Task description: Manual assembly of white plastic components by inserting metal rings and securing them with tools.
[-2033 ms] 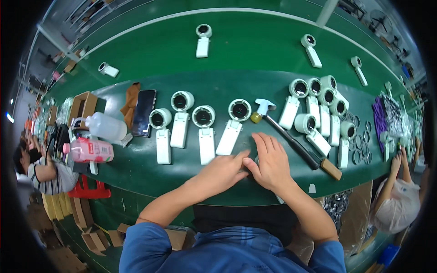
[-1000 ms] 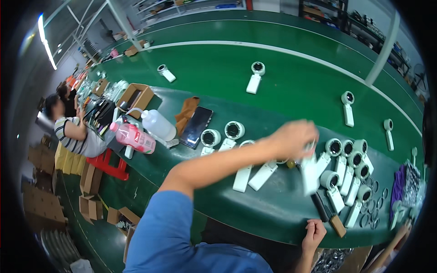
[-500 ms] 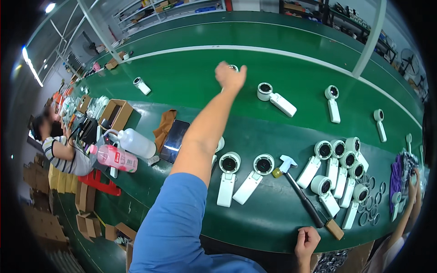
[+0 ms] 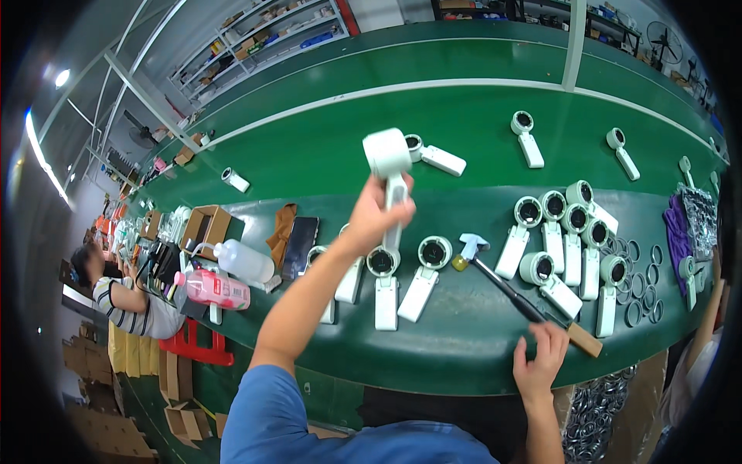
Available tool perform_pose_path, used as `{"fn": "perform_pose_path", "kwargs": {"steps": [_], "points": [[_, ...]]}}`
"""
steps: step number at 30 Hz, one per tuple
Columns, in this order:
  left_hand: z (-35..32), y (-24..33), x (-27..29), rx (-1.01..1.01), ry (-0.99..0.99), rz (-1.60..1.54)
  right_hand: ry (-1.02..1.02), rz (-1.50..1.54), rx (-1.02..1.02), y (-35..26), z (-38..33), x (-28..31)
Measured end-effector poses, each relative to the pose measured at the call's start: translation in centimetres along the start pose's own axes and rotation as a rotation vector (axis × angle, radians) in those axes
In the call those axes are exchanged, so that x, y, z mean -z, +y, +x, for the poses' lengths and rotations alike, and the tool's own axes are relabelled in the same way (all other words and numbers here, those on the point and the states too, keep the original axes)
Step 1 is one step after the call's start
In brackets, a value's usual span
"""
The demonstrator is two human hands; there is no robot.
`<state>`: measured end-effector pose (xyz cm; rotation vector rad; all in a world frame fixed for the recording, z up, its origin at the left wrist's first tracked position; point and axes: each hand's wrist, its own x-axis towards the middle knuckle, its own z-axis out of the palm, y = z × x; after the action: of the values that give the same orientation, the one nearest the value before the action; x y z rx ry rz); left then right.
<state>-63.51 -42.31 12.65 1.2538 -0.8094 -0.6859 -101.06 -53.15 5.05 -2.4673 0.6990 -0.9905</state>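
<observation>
My left hand (image 4: 379,215) is wrapped around the handle of a white handheld fan (image 4: 388,153), raised over the worktable with its round head up. Below it, several more white handheld fans lie on the table, among them one fan (image 4: 421,295) with its dark round centre facing up. My right hand (image 4: 541,357) hovers at the near edge, thumb apart from the bent fingers, with nothing visible in it. Close to its fingertips are the handle of a hammer (image 4: 506,288) and a wooden-handled tool (image 4: 585,340); whether it touches either I cannot tell.
A cluster of fans (image 4: 572,247) lies at the right beside loose grey rings (image 4: 640,286). More fans are spread along the green belt (image 4: 309,166). A pink bottle (image 4: 212,289), a white squeeze bottle (image 4: 246,261) and a phone (image 4: 301,246) stand or lie at the left. Other people sit at both sides.
My left hand has drawn back from the far belt, lifting a handheld fan. My right hand has moved forward over the table edge and its fist has loosened. The view has shifted.
</observation>
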Motion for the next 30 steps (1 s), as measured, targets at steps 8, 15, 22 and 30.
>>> {"fn": "perform_pose_path", "kwargs": {"steps": [8,15,22,30], "points": [[-10.5,2.3,-9.8,-0.254,-0.271,-0.393,-0.189,-0.212,0.014,2.6,1.3,-1.4],[-14.1,1.9,-12.1,-0.153,-0.186,-0.152,-0.170,-0.134,0.036,2.7,-0.3,0.2],[-14.7,1.8,-15.4,0.034,-0.092,-0.568,-0.104,0.111,0.027,-0.1,-0.8,1.6],[-15.5,0.5,-19.2,0.115,0.118,-0.649,-0.064,0.228,0.175,-8.1,1.1,3.3]]}}
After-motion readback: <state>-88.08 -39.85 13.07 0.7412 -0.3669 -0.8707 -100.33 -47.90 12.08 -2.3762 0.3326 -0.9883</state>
